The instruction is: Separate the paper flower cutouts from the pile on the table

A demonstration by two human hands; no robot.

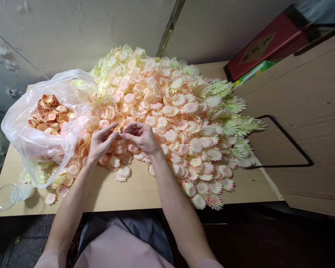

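A large heap of artificial flower heads [181, 108], pink and cream with pale green edges, covers much of the table. Over its near edge, my left hand [102, 143] pinches a small yellowish flower piece [118, 129] between thumb and fingertips. My right hand [142, 137] meets it from the other side, its thumb and forefinger closed close to that piece; what sits in this pinch is too small to make out. To the left, an open clear plastic bag [41, 143] contains smaller flower pieces [50, 116] in yellow with dark red edges.
A clear glass [5, 197] lies at the table's [117, 197] near left corner, beside loose flower heads. To the right stands a large cardboard box [309, 130] with a black handle [293, 139]. Behind it is a red box [265, 44]. A wall [100, 26] borders the table's far side.
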